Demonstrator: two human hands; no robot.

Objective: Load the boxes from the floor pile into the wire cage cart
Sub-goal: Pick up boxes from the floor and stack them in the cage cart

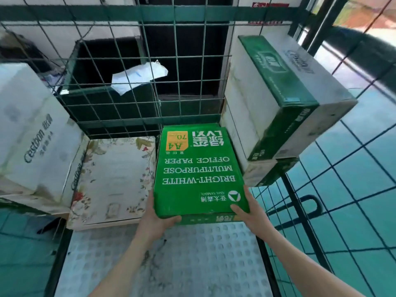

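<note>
Gripping the near corners of the flat green office-paper box (198,168), the left hand (157,220) and right hand (249,211) hold it low inside the green wire cage cart (171,264), beside a floral box (113,179); these hands probably bear dense, stiff weight, best supported underneath.

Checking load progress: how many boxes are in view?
6: two Cestbon boxes stacked left, a floral box, the green paper box in the hands, two green-white boxes stacked right. Others may be hidden.
</note>
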